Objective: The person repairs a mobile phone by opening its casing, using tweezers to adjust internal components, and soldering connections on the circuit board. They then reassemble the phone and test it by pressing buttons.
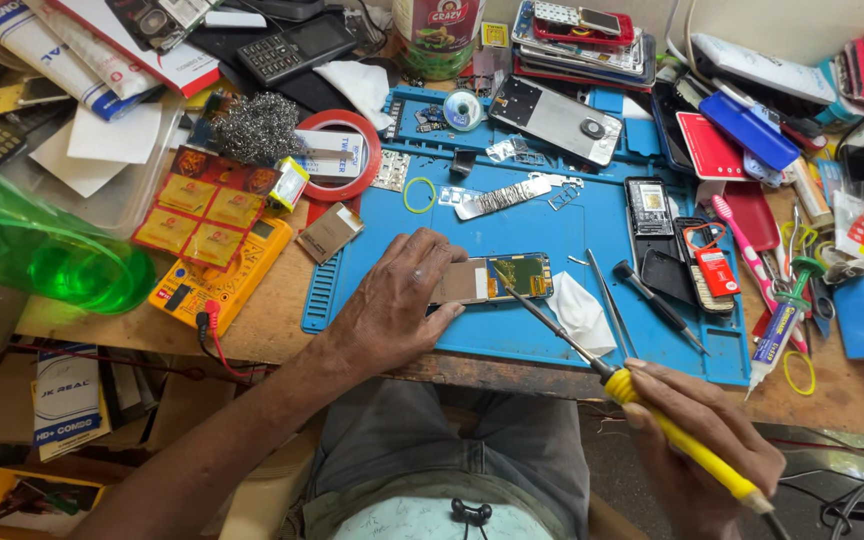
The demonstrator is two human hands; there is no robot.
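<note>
The right hand (697,440) has its grip closed around the yellow handle of a soldering iron with a thin metal shaft (652,405). The iron's long axis runs diagonally, handle low at the right, tip pointing up and left onto the green circuit board of a small opened phone (492,279). That phone lies flat on the blue silicone work mat (572,230), its long axis running left to right, near the mat's front edge. The left hand (397,300) lies palm down on the phone's left end, fingers spread and pressing it to the mat, forearm reaching in from the lower left. Right of the phone on the mat lie a crumpled white tissue (582,312) and a black-handled screwdriver (660,305). The mat rests on a cluttered wooden counter (272,330).
</note>
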